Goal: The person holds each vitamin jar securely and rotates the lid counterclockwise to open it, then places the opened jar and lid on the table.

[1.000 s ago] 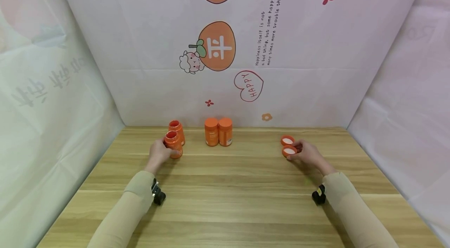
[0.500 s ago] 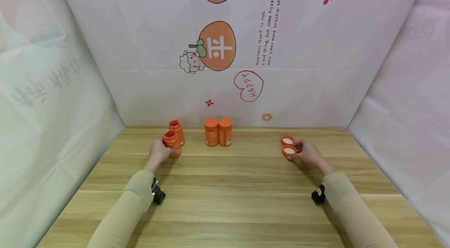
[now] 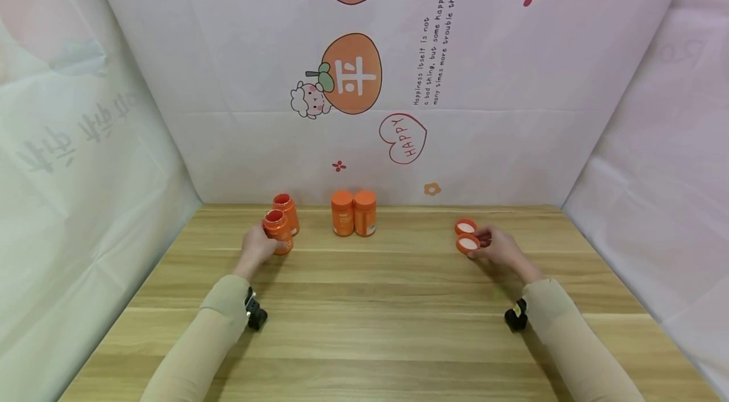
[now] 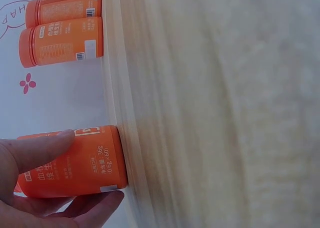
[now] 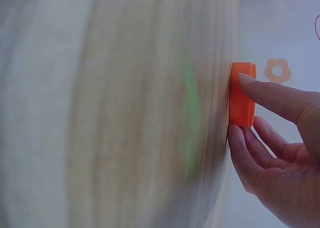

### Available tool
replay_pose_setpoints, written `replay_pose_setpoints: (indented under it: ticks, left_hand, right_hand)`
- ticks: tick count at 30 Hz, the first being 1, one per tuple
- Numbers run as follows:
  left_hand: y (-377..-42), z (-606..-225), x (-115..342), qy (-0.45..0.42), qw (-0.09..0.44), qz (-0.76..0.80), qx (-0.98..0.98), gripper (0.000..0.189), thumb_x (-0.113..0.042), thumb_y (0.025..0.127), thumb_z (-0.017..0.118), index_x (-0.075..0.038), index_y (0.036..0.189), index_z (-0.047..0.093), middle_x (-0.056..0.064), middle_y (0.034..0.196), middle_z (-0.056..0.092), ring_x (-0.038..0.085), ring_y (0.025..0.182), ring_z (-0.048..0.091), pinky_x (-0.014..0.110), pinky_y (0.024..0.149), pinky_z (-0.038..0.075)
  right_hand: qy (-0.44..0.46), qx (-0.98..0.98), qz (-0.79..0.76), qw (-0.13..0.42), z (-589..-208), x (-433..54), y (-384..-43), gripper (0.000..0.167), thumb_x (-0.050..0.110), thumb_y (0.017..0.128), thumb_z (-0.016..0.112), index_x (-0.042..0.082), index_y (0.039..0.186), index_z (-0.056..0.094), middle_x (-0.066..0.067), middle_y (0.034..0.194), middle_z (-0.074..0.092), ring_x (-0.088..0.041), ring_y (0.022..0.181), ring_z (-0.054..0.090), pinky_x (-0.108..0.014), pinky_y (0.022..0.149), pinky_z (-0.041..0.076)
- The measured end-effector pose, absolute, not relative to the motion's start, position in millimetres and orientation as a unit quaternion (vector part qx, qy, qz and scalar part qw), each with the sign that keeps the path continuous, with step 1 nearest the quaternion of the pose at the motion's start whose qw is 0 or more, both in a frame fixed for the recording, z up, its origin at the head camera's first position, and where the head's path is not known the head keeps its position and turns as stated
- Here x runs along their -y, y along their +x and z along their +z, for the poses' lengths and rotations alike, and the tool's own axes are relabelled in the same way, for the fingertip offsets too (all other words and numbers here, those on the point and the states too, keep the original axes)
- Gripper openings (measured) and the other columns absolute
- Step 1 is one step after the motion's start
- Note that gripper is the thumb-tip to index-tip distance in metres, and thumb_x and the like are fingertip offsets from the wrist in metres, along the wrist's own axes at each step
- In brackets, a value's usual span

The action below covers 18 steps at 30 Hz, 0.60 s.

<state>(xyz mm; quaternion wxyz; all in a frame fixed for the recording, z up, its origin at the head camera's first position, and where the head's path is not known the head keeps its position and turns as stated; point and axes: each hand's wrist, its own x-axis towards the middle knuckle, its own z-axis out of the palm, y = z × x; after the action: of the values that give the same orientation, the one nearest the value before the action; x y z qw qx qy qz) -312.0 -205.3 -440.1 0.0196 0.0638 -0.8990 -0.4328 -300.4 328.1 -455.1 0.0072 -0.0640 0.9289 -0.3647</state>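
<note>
My left hand [image 3: 254,246] grips an orange pill bottle [image 3: 278,236] whose top is uncapped. In the left wrist view, the thumb lies across its printed label and the fingers curl underneath. Right behind it stands a second uncapped bottle [image 3: 291,216], partly covered by the first in the head view. On the right, my right hand [image 3: 501,246] pinches an orange lid [image 3: 468,244] by its edge, white lining facing up. Another such lid [image 3: 465,226] lies just behind it. In the right wrist view, the held lid [image 5: 241,95] sits at the tabletop between thumb and fingers.
Two capped orange bottles, a left one [image 3: 343,214] and a right one [image 3: 365,214], stand side by side near the table's back edge. The wooden table [image 3: 364,313] ends at a printed white backdrop [image 3: 250,85], with white sheets on both sides.
My left hand has shifted slightly left and away from me with the bottle, which stays in its grip. The right hand and its lid have barely moved.
</note>
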Motion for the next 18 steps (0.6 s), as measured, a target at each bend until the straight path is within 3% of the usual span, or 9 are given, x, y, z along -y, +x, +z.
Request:
replay_pose_setpoints:
  ticks: [18]
  left_hand:
    - [-309.2, -439.6, 203.0, 0.077, 0.010, -0.443, 0.893, 0.065, -0.004, 0.078, 0.070, 0.008, 0.131, 0.035, 0.029, 0.131, 0.047, 0.042, 0.120, 0.047, 0.053, 0.104, 0.035]
  right_hand:
    - [-0.072, -0.931, -0.358, -0.001, -454.4, -331.6, -297.5, 0.051, 0.009, 0.080, 0.074, -0.009, 0.122, 0.051, -0.028, 0.116, 0.058, -0.040, 0.108, 0.056, -0.049, 0.090, 0.046]
